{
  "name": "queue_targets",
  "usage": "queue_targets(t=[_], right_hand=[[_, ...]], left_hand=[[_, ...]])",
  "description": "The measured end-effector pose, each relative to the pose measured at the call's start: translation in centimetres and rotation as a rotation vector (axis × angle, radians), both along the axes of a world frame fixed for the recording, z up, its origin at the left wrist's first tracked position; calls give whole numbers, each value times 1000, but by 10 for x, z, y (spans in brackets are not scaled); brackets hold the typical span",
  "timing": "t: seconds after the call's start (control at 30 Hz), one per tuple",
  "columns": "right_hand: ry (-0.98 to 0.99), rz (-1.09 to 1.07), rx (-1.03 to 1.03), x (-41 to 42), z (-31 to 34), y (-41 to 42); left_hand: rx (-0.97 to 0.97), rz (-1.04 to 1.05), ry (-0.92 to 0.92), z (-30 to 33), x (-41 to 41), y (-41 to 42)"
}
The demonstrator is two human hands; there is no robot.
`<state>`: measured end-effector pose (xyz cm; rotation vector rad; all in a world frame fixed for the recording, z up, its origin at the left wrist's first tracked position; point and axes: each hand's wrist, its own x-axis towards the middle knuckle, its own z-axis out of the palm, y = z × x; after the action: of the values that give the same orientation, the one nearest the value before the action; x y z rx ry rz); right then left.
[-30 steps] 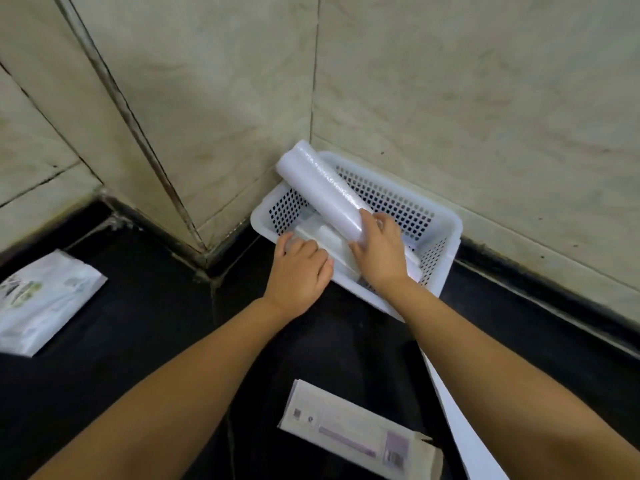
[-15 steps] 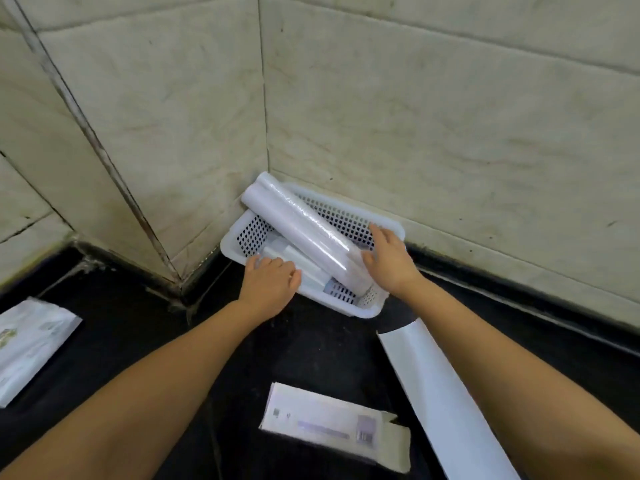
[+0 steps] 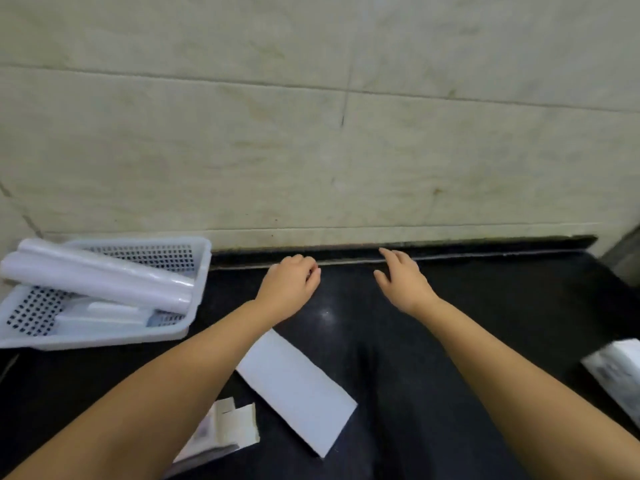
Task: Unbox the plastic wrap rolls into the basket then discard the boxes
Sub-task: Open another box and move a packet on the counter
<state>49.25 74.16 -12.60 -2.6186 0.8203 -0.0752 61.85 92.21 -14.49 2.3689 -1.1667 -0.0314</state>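
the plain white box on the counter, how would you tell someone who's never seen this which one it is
Start at the white perforated basket against the tiled wall on the left of the black counter. Move right and toward the viewer, to just below the left hand, where the plain white box lies flat and diagonal. Unlike the printed box beside it with its open end flaps, its visible face is blank.

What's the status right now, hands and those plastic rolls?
Left hand and right hand empty, over the dark counter. Rolls in white basket. Opened boxes not yet discarded. Nothing blocking.
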Motion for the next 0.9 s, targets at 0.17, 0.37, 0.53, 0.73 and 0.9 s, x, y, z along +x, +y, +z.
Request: queue_targets(t=[0.17,0.37,0.53,0.73,0.9], right_hand=[[-17,-173,-9,-117,-2,-98],[8,-343,-38,-274,-11,-223],[64,-489,6,-377,-29,-294],[81,-605,127,-437,-86,-327],[114,-612,42,-446,-145,-313]], left_hand=[[6,-187,-56,9,-75,-117],[102,-387,-89,0,-206,-271],[229,-532,-87,-21,-306,-357],[369,-812,-272,-55,-374,-412],[509,-940,-420,-78,-392,-437]])
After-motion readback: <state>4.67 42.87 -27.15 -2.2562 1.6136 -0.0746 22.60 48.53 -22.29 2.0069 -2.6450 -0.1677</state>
